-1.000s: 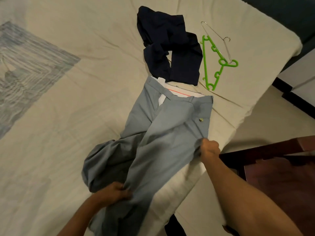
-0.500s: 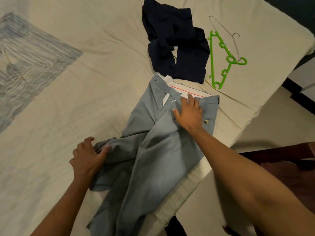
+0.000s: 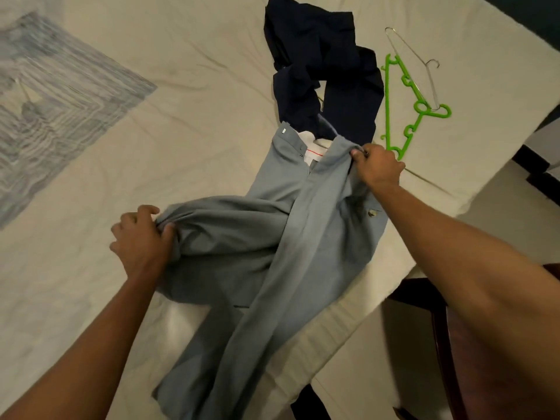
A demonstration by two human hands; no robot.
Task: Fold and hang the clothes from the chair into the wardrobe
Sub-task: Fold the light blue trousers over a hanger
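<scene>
Folding grey trousers on bed.
Left hand bunches a leg, right hand pinches waistband (next: align legs flat).

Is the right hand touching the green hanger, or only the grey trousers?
Cannot tell. In the head view the right hand grips the grey trousers waistband; the green hanger end vanishes behind its knuckles.

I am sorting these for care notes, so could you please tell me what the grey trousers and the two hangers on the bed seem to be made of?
Grey trousers: woven cloth, matte, perhaps a suiting blend; it drapes in soft folds.
Green hanger: moulded plastic, judging by its bright uniform colour and notched shape.
Wire hanger: thin metal wire, silvery, with a slight shine.
</scene>
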